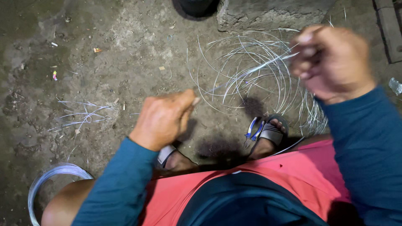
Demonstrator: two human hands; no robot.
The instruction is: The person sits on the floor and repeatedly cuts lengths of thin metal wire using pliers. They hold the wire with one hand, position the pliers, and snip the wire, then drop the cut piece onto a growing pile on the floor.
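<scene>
Now | my left hand (164, 119) fisted on wire (209, 90), just left of loose coil (255, 71) | right hand (331, 62) closed on wire above coil, blurred | wire seems thin, springy, light; grip near the ends.

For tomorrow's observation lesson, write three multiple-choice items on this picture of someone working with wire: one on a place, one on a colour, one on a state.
1. Where does the tidy wire coil lie?
A. bottom left, on the ground
B. on the lap
C. top right

2. What colour are the sleeves?
A. white
B. teal blue
C. yellow

3. How is the left hand?
A. open flat
B. closed in a fist
C. resting on the ground

Answers: 1 A, it lies beside the knee; 2 B, both arms show it; 3 B, fingers curled, pinching a wire strand that runs to the blurred right hand.
</scene>
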